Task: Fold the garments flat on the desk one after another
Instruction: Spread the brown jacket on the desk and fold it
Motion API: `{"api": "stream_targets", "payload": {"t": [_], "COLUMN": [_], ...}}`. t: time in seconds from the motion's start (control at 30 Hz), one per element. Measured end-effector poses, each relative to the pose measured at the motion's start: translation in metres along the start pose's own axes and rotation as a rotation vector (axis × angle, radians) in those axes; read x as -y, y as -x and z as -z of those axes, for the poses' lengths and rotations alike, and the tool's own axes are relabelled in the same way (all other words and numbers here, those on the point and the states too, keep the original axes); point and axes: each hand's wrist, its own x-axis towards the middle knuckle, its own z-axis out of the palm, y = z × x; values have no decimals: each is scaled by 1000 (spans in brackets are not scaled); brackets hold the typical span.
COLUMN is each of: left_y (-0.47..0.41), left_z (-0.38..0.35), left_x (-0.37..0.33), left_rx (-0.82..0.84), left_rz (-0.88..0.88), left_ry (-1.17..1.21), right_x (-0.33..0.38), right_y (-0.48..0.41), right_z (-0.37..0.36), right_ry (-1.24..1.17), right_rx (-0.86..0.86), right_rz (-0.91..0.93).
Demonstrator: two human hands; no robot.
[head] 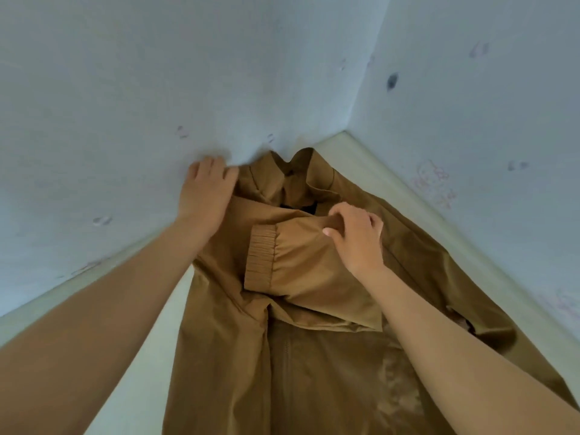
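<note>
A tan-brown jacket lies on the pale desk, its collar pushed into the corner of the walls. One sleeve is folded across the chest, its ribbed cuff pointing left. My left hand lies with straight fingers on the jacket's left shoulder by the wall. My right hand pinches the folded sleeve's fabric between thumb and curled fingers. My forearms cover part of the jacket's lower half.
Two pale blue walls with small marks and faint pink drawings meet in a corner behind the collar. The desk's light edge strips run along both walls. Bare desk shows left of the jacket.
</note>
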Motion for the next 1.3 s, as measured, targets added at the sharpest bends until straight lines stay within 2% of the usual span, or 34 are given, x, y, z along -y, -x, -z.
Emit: {"api": "stream_targets", "payload": {"t": [0.07,0.13,0.2,0.27,0.37,0.43,0.5,0.57,0.67,0.83,1.0,1.07,1.13,1.2,1.27,1.3], "left_y": [19,46,78,105,120,117,116,117,123,136,146,153,165,181,193,197], "left_z": [1,-3,-20,-46,-63,-56,-47,-33,-21,-41,-50,-51,-51,-49,-47,-47], "left_x": [-30,-72,-107,-121,-129,-141,-158,-181,-219,-244,-242,-238,-233,-230,-227,-226], "left_rx": [-86,-48,109,301,389,411,436,401,417,570,551,545,546,546,549,554], "left_rz": [-67,-202,-277,-229,-141,-107,-103,-172,-267,-310,-339,-354,-380,-396,-375,-360], "left_ry": [93,210,255,206,139,136,167,229,297,239,218,217,225,219,204,204], "right_x": [8,11,2,-18,-40,-46,-56,-74,-107,-166,-201,-208,-214,-220,-224,-225], "right_y": [7,23,43,57,69,78,89,103,130,190,230,232,226,221,219,220], "right_z": [-7,-18,-29,-32,-19,-3,16,41,77,109,122,133,152,175,188,189], "right_ry": [123,171,202,276,339,305,240,203,200,167,81,152,262,289,274,292], "right_rx": [-47,-54,111,327,408,393,274,115,19,48,235,240,90,-172,-421,-486], "right_rz": [5,77,149,191,181,103,15,-84,-255,-519,-690,-702,-694,-648,-481,-419]}}
